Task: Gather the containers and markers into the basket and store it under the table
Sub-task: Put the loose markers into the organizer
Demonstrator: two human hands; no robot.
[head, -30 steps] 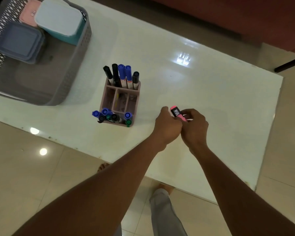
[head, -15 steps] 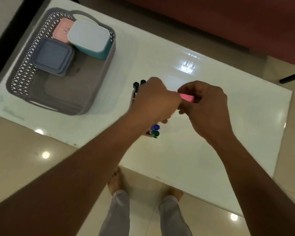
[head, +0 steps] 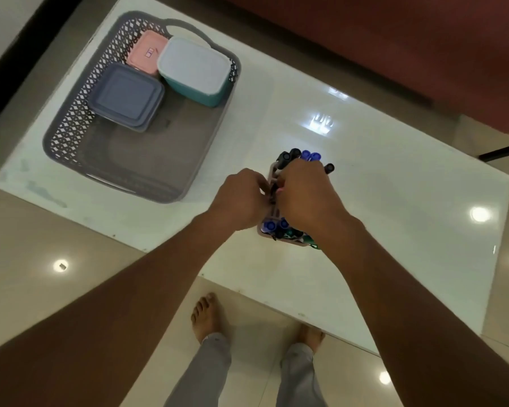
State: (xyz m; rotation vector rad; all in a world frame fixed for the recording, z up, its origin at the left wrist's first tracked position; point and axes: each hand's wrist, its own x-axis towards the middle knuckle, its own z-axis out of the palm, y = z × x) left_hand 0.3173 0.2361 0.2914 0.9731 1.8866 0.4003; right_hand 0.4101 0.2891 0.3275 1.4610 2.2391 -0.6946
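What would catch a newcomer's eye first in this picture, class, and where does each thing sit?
Both hands, left hand and right hand, meet at centre over a marker holder crowded with blue, black and green caps on the white table. At upper left stands a grey basket already holding a pink container, a grey container and a teal container.

Three lidded containers [head: 185, 69] sit in the grey basket [head: 71, 118]; capped markers [head: 303, 156] stand in a pink holder [head: 272, 174] nearby.
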